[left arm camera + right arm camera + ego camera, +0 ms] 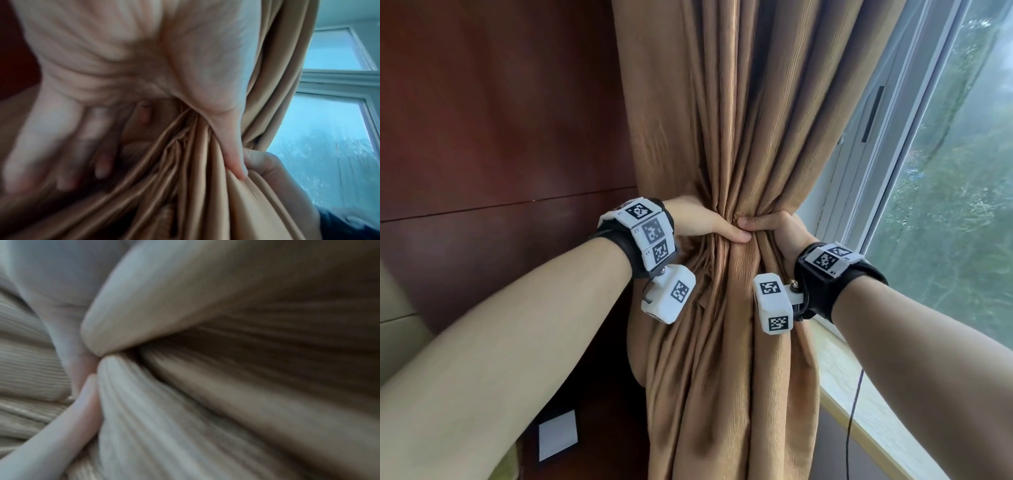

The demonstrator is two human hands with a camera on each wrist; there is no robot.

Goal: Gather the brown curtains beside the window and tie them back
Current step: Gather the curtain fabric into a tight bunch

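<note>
The brown curtain (736, 113) hangs between a wood wall and the window, bunched into a narrow waist at mid-height. My left hand (705, 224) wraps that waist from the left, thumb across the front. My right hand (770, 226) grips it from the right, thumb tip meeting the left thumb. In the left wrist view the left hand (185, 100) has its thumb pressed into the gathered curtain (195, 186) folds, its fingers curled behind. The right wrist view is blurred: the right hand (94, 353) is against ribbed curtain (164, 418) cloth. No tie-back band shows.
A dark red wood panel wall (493, 130) stands left of the curtain. The window (959, 192) with a white frame and pale sill (866, 401) is on the right; a thin black cable (854, 411) hangs over the sill. A white paper (558, 435) lies below left.
</note>
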